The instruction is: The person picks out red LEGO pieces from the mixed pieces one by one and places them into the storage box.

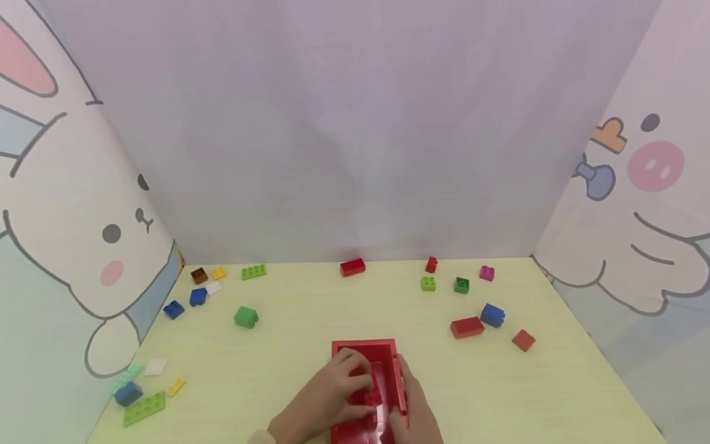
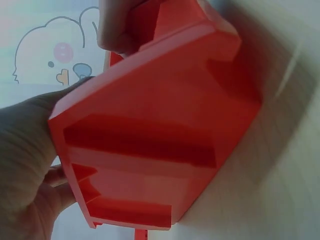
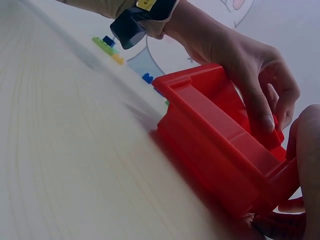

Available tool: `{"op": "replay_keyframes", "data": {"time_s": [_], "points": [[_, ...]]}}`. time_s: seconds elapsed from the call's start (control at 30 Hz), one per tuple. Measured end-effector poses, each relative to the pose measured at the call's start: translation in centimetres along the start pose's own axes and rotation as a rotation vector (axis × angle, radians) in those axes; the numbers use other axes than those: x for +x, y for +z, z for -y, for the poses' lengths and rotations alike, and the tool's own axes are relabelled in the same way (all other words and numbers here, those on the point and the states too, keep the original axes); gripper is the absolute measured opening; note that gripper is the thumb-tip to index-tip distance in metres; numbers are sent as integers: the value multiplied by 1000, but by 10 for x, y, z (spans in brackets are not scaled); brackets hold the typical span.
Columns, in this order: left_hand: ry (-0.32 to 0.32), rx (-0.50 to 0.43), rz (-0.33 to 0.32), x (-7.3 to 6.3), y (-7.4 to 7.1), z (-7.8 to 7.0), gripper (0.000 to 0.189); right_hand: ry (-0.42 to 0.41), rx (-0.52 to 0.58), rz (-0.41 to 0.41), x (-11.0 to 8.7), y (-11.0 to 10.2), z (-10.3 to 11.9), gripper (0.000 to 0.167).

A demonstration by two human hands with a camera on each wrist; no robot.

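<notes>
A red plastic bin [image 1: 363, 343] stands near the front of the table, open side up. My left hand [image 1: 335, 390] reaches down into it from the left. Between its thumb and fingers sits a small red studded brick [image 1: 374, 397], partly covered by the fingers. The right wrist view also shows the left hand [image 3: 250, 70] bent over the rim, fingertips inside the bin [image 3: 210, 155]. My right hand [image 1: 417, 407] grips the bin's right wall, thumb inside and fingers outside. In the left wrist view, the bin's outer wall [image 2: 150, 110] fills the middle.
Building bricks lie around the bin: a green brick [image 1: 246, 317] at left, a long red brick [image 1: 467, 327] and blue brick [image 1: 492, 315] at right, another red brick [image 1: 352, 267] at the back. Light green plates [image 1: 144, 408] lie front left. Fabric walls [image 1: 355, 135] enclose the table.
</notes>
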State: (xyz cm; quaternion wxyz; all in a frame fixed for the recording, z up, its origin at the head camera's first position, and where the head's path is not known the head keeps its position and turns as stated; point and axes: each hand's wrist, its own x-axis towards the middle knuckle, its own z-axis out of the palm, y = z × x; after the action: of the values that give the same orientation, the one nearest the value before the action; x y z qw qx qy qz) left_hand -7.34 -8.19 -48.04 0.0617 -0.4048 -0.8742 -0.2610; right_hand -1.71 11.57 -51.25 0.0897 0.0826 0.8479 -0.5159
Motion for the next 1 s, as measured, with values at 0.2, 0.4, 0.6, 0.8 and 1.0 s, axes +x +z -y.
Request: {"op": "replay_keyframes", "data": {"time_s": [0.2,0.4,0.6,0.8,1.0], "points": [[36,-9,104,6,0,-5,36,-12,-21,13,0,-1,0,100],[35,-8,196,12,4,-7,38,-30,-11,28,2,-2,-1,96],[-3,-10,318,18,6,-9,43,-75,-37,9,3,-1,-3,92],[7,5,360,22,8,-11,43,-88,-70,-19,4,0,-4,92],[17,-6,359,22,9,-11,40,-72,-70,-30,3,1,-3,90]]}}
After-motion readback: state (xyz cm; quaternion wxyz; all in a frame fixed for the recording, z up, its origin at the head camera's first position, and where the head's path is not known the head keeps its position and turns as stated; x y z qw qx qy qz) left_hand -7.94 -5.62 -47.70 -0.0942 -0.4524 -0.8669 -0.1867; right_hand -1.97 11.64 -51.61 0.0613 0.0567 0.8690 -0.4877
